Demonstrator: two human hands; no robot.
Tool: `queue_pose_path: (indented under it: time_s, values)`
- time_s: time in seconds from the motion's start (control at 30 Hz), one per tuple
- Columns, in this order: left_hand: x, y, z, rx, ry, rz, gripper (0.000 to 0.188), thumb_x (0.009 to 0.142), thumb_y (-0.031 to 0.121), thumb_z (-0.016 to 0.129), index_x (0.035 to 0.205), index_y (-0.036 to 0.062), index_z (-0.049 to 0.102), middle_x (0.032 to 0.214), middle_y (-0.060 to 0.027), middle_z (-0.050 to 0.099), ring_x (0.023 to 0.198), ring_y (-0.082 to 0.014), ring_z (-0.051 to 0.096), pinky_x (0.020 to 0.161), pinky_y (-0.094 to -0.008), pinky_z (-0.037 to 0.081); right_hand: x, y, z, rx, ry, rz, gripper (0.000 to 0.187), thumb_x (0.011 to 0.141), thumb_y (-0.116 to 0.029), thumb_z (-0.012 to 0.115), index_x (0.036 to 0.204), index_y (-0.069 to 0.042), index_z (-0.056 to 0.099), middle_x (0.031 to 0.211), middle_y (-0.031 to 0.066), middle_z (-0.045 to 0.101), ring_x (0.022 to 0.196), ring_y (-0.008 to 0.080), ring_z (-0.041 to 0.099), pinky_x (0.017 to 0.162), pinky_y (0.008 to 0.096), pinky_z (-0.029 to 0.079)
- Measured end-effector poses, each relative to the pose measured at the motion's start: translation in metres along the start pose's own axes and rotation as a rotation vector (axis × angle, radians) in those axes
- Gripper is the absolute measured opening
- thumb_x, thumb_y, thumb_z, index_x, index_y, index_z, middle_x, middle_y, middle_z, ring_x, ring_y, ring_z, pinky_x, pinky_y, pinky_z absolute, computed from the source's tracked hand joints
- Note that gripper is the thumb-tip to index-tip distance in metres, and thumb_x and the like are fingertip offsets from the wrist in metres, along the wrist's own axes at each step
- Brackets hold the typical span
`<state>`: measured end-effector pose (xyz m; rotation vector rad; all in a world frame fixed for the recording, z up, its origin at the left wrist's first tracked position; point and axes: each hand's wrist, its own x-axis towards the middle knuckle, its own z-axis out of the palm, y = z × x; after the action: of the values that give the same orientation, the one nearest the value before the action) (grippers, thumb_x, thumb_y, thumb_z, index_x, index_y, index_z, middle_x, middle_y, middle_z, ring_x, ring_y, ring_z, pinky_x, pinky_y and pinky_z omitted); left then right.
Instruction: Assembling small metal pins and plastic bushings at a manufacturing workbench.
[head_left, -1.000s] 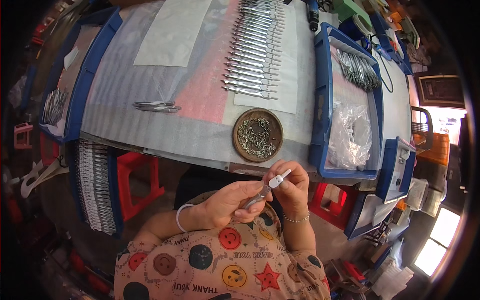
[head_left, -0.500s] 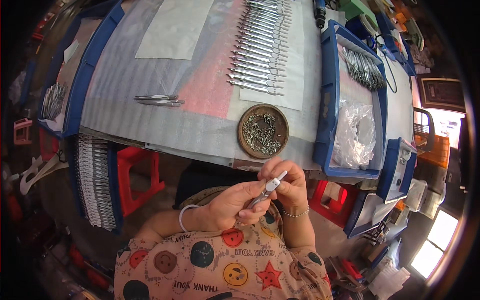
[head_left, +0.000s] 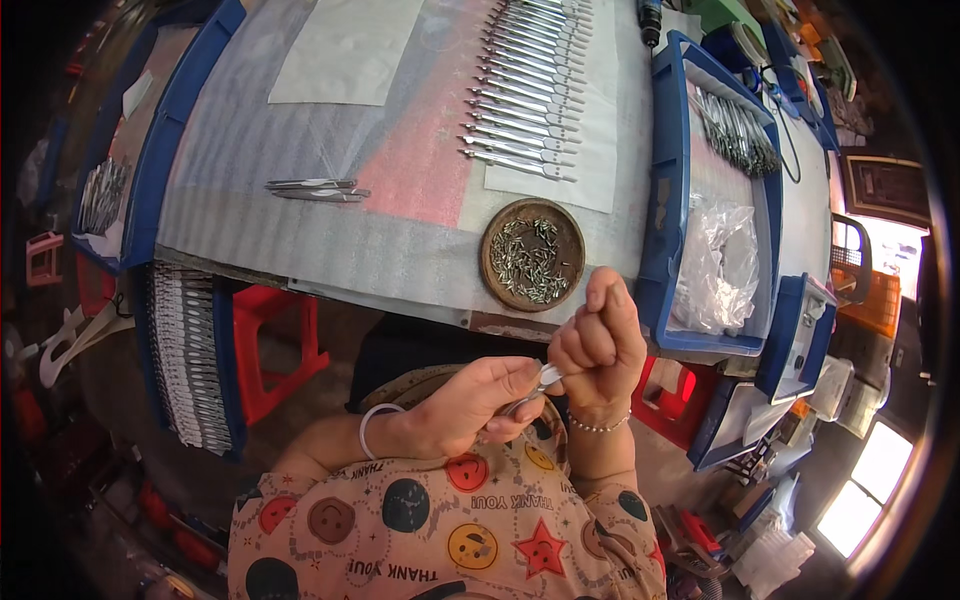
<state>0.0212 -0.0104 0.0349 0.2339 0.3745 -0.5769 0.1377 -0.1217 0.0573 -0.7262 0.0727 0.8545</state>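
Observation:
My left hand (head_left: 465,405) is closed around a slim silver metal piece with a flat, rounded end (head_left: 547,377), held low in front of my body. Most of that piece is hidden by the fingers. My right hand (head_left: 603,345) is raised beside it near the table edge, fingers curled and fingertips pressed together. Whether anything small sits in that pinch cannot be made out. Just beyond it stands a round brown bowl (head_left: 487,265) with many tiny metal pins (head_left: 535,262) inside. Farther off, similar slim silver pieces (head_left: 525,118) lie in a neat row on white paper.
A few slim metal pieces (head_left: 318,188) lie at the table's left. Blue trays flank the table: the right tray (head_left: 662,200) holds metal parts and a clear plastic bag (head_left: 715,265), the left tray (head_left: 185,115) more parts. Red stools (head_left: 270,350) stand below.
My right hand has come off the metal piece and moved up and right, its fingers now curled. The left hand keeps its hold, and the piece is tilted slightly differently.

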Motion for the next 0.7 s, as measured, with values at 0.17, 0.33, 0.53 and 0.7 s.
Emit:
queue_pose_path:
  time_s: [0.17, 0.33, 0.53, 0.7]
  values:
    - [-0.003, 0.001, -0.006, -0.064, 0.041, 0.015, 0.035, 0.097, 0.039, 0.044, 0.097, 0.0040, 0.049, 0.071, 0.0002, 0.048, 0.047, -0.0036, 0.034, 0.041, -0.0177, 0.024, 0.010, 0.004, 0.015, -0.127, 0.012, 0.160, 0.018, 0.095, -0.020, 0.049, 0.085, -0.005, 0.050, 0.049, -0.0074, 0.030, 0.039, 0.0017, 0.020, 0.036, 0.0195, 0.016]
    - [0.005, -0.003, -0.016, -0.097, 0.012, 0.007, 0.035, 0.097, 0.039, 0.045, 0.099, 0.0046, 0.051, 0.070, 0.0013, 0.047, 0.046, -0.0036, 0.033, 0.041, -0.0177, 0.024, 0.019, 0.004, 0.009, -0.168, 0.025, 0.275, 0.019, 0.096, -0.022, 0.049, 0.086, -0.006, 0.051, 0.051, -0.0067, 0.031, 0.040, 0.0023, 0.021, 0.036, 0.0191, 0.017]
    - [0.016, -0.009, -0.025, -0.288, -0.029, 0.028, 0.034, 0.098, 0.037, 0.042, 0.100, 0.0052, 0.053, 0.067, 0.0026, 0.047, 0.044, -0.0036, 0.032, 0.039, -0.0174, 0.025, 0.031, 0.008, 0.000, 0.012, 0.057, 0.191, 0.019, 0.097, -0.022, 0.046, 0.088, -0.007, 0.051, 0.050, -0.0048, 0.032, 0.039, 0.0034, 0.020, 0.035, 0.0195, 0.015]
    - [0.017, -0.011, -0.032, -0.381, -0.104, 0.030, 0.034, 0.097, 0.038, 0.043, 0.100, 0.0058, 0.053, 0.067, 0.0027, 0.047, 0.043, -0.0036, 0.033, 0.038, -0.0173, 0.026, 0.036, 0.009, 0.004, 0.016, 0.023, 0.202, 0.019, 0.098, -0.022, 0.046, 0.088, -0.006, 0.052, 0.050, -0.0044, 0.032, 0.039, 0.0038, 0.021, 0.035, 0.0194, 0.015]
